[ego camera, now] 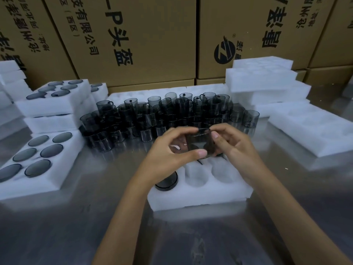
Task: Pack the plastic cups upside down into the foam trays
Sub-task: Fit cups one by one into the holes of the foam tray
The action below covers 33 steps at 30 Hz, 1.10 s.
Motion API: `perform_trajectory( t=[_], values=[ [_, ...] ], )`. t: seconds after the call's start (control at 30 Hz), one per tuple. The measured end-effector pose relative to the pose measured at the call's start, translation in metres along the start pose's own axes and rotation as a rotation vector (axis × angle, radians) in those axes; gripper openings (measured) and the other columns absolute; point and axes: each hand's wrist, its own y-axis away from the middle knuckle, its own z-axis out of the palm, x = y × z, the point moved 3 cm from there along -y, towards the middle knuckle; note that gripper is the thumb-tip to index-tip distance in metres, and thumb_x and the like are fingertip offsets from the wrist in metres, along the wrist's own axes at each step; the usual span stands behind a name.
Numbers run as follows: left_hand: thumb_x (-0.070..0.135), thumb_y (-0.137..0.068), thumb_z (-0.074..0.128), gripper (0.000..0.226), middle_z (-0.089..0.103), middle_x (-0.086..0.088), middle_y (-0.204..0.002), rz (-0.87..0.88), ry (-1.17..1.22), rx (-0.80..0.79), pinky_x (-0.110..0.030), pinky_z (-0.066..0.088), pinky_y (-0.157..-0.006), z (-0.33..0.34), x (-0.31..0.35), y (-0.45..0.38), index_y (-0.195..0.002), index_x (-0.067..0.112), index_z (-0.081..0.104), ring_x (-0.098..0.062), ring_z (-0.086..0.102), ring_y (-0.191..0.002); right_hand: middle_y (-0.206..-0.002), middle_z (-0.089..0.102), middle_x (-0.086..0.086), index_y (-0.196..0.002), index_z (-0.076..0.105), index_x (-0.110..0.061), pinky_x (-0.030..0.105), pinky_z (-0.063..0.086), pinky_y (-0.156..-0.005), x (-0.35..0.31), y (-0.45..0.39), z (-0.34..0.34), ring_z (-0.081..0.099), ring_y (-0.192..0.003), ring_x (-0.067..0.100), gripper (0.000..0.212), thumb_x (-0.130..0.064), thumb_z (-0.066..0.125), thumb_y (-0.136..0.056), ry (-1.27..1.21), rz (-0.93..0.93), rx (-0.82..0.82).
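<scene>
While both hands hold one smoky plastic cup (199,143) above the foam tray (200,196), the step in hand appears to be turning it mouth-down for insertion.

Head view:
- Left hand (172,152): fingers curled round the cup's left side, thumb across its near lower edge.
- Right hand (232,145): fingers pinch the cup's right wall and upper rim.
- Cup position: between the two hands, just above the tray's far pockets, apart from the foam.
- Orientation: the cup's long axis stands roughly upright, tilted slightly. Whether the mouth faces up or down cannot be told through the dark translucent wall.
- One seated cup (166,182) lies below the left wrist, base up. Open pockets lie below and between the hands.
- Loose cups (162,115) stand beyond the fingertips; a filled tray (36,159) lies well left of the left hand.

Procedure: confirm the open rim faces down, align the axis with an open pocket, lower squarely, and press evenly. A tilted entry would likely snag the foam edge.
</scene>
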Motion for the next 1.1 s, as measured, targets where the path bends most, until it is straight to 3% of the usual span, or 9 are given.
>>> perform_trajectory(
  t=[0.2, 0.33, 0.4, 0.5, 0.63, 0.73, 0.83, 0.97, 1.1],
  values=[
    [0.018, -0.069, 0.089, 0.048, 0.073, 0.0, -0.108, -0.058, 0.063, -0.114, -0.045, 0.055, -0.095, -0.002, -0.004, 0.003, -0.112, 0.02, 0.068, -0.022, 0.07, -0.101, -0.095, 0.071, 0.004, -0.108, 0.069, -0.009, 0.025, 0.058, -0.066, 0.0, 0.002, 0.007, 0.068, -0.081, 0.011, 0.015, -0.005, 0.058, -0.098, 0.038, 0.014, -0.065],
    [0.036, -0.06, 0.094, 0.097, 0.057, 0.026, -0.107, -0.061, -0.183, 0.064, -0.022, 0.05, -0.087, 0.004, -0.004, 0.0, -0.138, 0.046, 0.039, 0.003, 0.06, -0.099, -0.11, 0.071, 0.0, -0.119, 0.07, -0.017, 0.033, 0.06, -0.08, -0.004, 0.001, 0.006, 0.07, -0.091, 0.016, 0.025, -0.016, 0.068, -0.094, 0.206, -0.014, 0.055],
    [0.045, -0.059, 0.092, 0.084, 0.049, 0.026, -0.11, -0.02, -0.321, 0.105, -0.017, 0.046, -0.087, 0.006, -0.003, 0.0, -0.13, 0.045, 0.047, 0.013, 0.052, -0.103, -0.107, 0.075, -0.003, -0.116, 0.072, -0.017, 0.03, 0.059, -0.086, -0.008, 0.003, 0.009, 0.071, -0.096, 0.014, 0.029, -0.026, 0.071, -0.088, 0.187, 0.006, -0.051],
    [0.057, -0.058, 0.087, 0.059, 0.048, 0.019, -0.102, -0.013, -0.446, 0.043, -0.024, 0.051, -0.079, 0.006, 0.0, 0.002, -0.107, 0.04, 0.059, 0.007, 0.054, -0.091, -0.103, 0.076, -0.006, -0.107, 0.075, -0.022, 0.023, 0.056, -0.088, -0.009, 0.006, 0.012, 0.072, -0.096, 0.013, 0.031, -0.033, 0.077, -0.077, 0.19, 0.053, -0.227],
    [0.069, -0.052, 0.081, 0.063, 0.047, 0.019, -0.099, -0.071, -0.591, -0.076, -0.024, 0.046, -0.073, 0.006, -0.002, 0.006, -0.103, 0.041, 0.057, 0.006, 0.051, -0.089, -0.099, 0.077, 0.0, -0.1, 0.078, -0.022, 0.024, 0.057, -0.088, -0.003, 0.005, 0.005, 0.072, -0.092, 0.016, 0.028, -0.031, 0.082, -0.073, 0.158, 0.143, -0.3],
    [0.072, -0.047, 0.081, 0.066, 0.054, 0.022, -0.101, -0.119, -0.553, -0.145, -0.016, 0.039, -0.07, 0.004, -0.003, 0.009, -0.103, 0.046, 0.057, 0.008, 0.052, -0.092, -0.097, 0.077, 0.005, -0.099, 0.079, -0.017, 0.024, 0.058, -0.08, -0.003, 0.006, 0.001, 0.071, -0.085, 0.016, 0.025, -0.03, 0.079, -0.078, 0.157, 0.168, -0.338],
    [0.065, -0.048, 0.087, 0.062, 0.061, 0.026, -0.087, -0.173, -0.477, -0.211, -0.012, 0.04, -0.061, -0.002, -0.005, 0.011, -0.101, 0.046, 0.063, 0.007, 0.057, -0.075, -0.095, 0.077, 0.008, -0.098, 0.079, -0.014, 0.027, 0.057, -0.08, -0.001, 0.005, -0.001, 0.069, -0.085, 0.019, 0.011, -0.015, 0.075, -0.087, 0.196, 0.175, -0.328],
    [0.054, -0.055, 0.091, 0.047, 0.067, 0.009, -0.085, -0.208, -0.35, -0.288, -0.016, 0.048, -0.062, -0.008, -0.009, 0.013, -0.096, 0.058, 0.067, 0.0, 0.06, -0.066, -0.091, 0.077, 0.011, -0.096, 0.08, -0.011, 0.031, 0.055, -0.078, 0.002, 0.005, 0.003, 0.065, -0.08, 0.02, 0.009, -0.01, 0.074, -0.089, 0.248, 0.2, -0.321],
    [0.066, -0.061, 0.076, 0.039, 0.06, 0.01, -0.081, -0.221, -0.265, -0.309, -0.011, 0.042, -0.06, -0.011, -0.013, 0.014, -0.098, 0.056, 0.071, 0.003, 0.052, -0.064, -0.087, 0.076, 0.01, -0.092, 0.081, -0.011, 0.029, 0.048, -0.076, 0.005, 0.005, 0.006, 0.061, -0.076, 0.014, 0.007, -0.01, 0.076, -0.088, 0.293, 0.203, -0.317]
  ],
)
